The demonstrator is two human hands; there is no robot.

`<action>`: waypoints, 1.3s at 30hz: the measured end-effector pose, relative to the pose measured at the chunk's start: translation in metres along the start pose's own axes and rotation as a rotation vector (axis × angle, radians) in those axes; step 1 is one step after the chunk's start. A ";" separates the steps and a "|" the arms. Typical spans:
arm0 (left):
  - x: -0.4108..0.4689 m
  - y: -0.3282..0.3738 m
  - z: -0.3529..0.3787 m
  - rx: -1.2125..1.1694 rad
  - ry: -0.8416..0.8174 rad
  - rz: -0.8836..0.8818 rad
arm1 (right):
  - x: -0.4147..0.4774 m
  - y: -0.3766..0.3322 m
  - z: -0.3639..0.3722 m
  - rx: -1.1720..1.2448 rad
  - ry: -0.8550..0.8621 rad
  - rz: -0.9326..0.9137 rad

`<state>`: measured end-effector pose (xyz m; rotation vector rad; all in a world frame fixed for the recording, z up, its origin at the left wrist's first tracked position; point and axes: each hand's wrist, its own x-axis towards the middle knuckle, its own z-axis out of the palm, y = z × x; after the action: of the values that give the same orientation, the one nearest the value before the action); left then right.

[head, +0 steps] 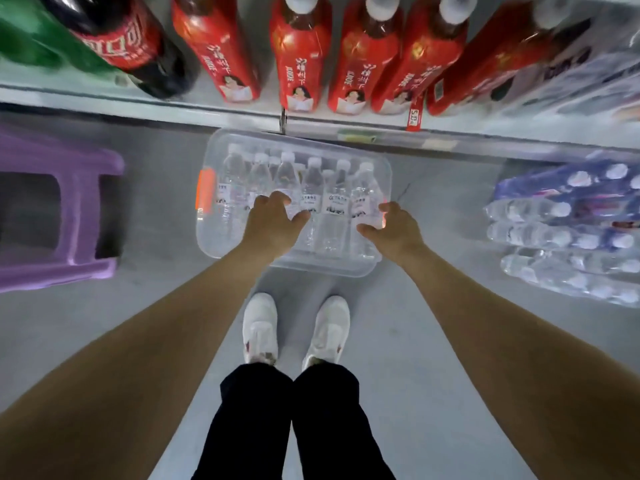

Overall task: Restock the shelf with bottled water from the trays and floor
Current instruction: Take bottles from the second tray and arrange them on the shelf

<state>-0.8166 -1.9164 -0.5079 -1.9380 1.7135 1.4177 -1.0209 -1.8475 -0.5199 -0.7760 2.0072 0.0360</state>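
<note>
"JUICE" on red btls [301, 53], "5.0" on shelf tag [414, 116]

- The grey floor [415, 341] is carrying four kinds of items.
- A clear plastic tray [214, 244] is sitting on it, just beside the shelf [173, 105] edge.
- A purple stool [79, 209] is standing to the left, apart from the tray.
- Shrink-wrapped water packs [561, 230] are lying to the right.
- Two white shoes [260, 327] are standing near the tray.
- The shelf is bearing a green bottle [34, 39], a dark cola bottle [128, 43], a row of red-labelled bottles [301, 53] and a wrapped pack [581, 71].
</note>
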 end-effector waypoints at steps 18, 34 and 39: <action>0.076 -0.003 0.097 -0.121 -0.061 -0.095 | 0.048 0.058 0.062 0.707 0.110 0.134; 0.097 0.004 0.120 -0.043 -0.125 -0.226 | 0.011 0.075 0.057 0.985 0.156 0.004; 0.087 0.001 0.109 -0.075 -0.125 -0.224 | -0.003 0.072 0.046 1.048 0.154 -0.012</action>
<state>-0.8845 -1.9004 -0.6282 -1.9619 1.3610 1.5026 -1.0233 -1.7732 -0.5623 -0.1028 1.8042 -1.0206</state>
